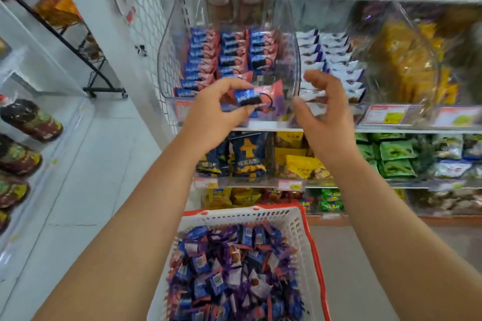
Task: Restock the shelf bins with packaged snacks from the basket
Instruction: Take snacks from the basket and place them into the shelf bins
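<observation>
My left hand [216, 109] pinches a small pink-and-blue snack packet [257, 98] at the front lip of a clear shelf bin [167, 60]. That bin holds three neat rows of the same pink-and-blue packets [229, 55]. Just right of the held packet, my right hand [324, 109] hovers with fingers spread and nothing in it. It is in front of the neighbouring clear bin of white-and-purple packets [331, 60]. Below my arms stands a white basket with a red rim [294, 219], heaped with several loose blue, purple and orange snack packets [232, 273].
Lower shelves carry dark blue bags [245, 156], yellow bags [294, 161] and green bags [396, 156]. A bin of yellow snacks [412, 60] sits at the right. A black wire rack [86, 44] and jars [31, 120] stand at the left, across a pale tiled floor [86, 177].
</observation>
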`<move>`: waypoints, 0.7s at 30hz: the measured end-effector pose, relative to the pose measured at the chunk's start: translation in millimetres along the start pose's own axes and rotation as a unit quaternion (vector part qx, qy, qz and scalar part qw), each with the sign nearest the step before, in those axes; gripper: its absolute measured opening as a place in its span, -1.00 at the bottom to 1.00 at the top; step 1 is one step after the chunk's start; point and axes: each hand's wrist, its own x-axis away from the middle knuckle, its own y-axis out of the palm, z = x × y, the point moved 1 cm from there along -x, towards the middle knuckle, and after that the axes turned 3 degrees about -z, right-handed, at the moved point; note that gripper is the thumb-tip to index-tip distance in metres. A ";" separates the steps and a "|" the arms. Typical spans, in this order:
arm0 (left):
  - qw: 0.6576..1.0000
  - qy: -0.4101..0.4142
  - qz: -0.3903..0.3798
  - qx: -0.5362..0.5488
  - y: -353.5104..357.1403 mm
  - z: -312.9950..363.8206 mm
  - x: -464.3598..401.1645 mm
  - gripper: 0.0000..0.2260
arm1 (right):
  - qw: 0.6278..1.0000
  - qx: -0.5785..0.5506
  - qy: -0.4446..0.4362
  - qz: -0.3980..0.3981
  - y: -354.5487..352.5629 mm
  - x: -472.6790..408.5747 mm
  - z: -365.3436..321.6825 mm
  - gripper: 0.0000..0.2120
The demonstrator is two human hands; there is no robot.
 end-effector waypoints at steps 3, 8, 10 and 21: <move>0.999 0.014 0.046 -0.016 -5.7 0.7 -46.9 -0.72 | 0.998 0.048 0.016 -0.022 -1.3 -27.4 7.1 -0.51; 0.991 0.004 0.025 -0.129 0.6 -8.7 -128.8 -0.72 | 0.994 0.095 0.034 -0.039 15.9 -29.3 22.8 -0.41; 0.983 -0.005 -0.002 -0.183 6.1 -14.5 -152.6 -0.71 | 0.993 0.110 0.025 -0.033 19.0 -27.1 23.5 -0.39; 0.948 -0.015 -0.059 -0.312 31.1 -40.4 -183.0 -0.72 | 0.986 0.161 0.021 -0.042 19.9 -25.9 21.0 -0.32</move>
